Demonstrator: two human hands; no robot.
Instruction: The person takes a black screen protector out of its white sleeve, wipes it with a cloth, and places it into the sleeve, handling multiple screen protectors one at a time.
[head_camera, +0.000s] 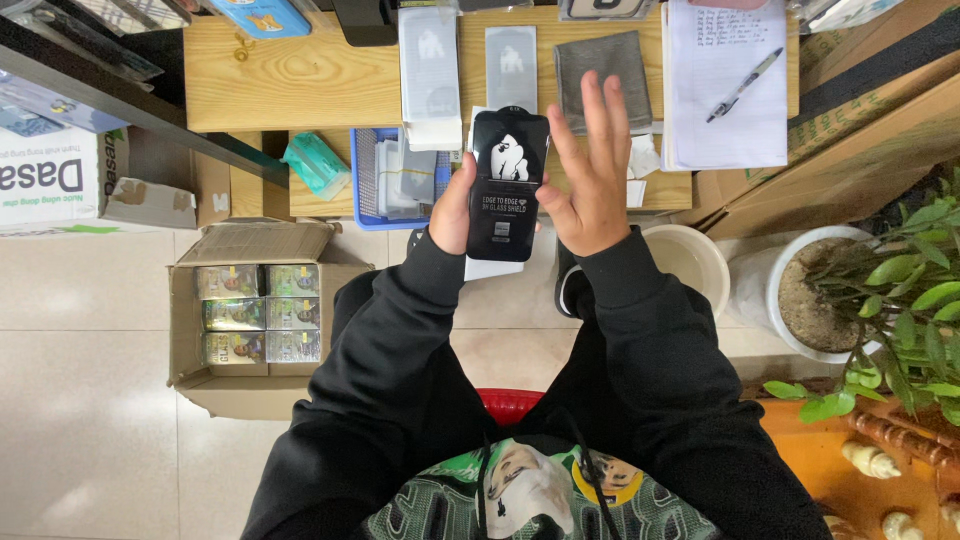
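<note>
My left hand grips a flat black rectangular package with a white animal picture, held upright in front of me above my lap. Behind it a white sheet shows at the bottom edge. My right hand is beside the package's right edge, fingers spread and raised, the thumb side touching or nearly touching it. Both arms wear black sleeves.
A wooden desk carries a stack of white sleeves, a grey cloth, and a notepad with a pen. A blue basket sits below. An open cardboard box of small boxes stands left; a bucket and potted plant right.
</note>
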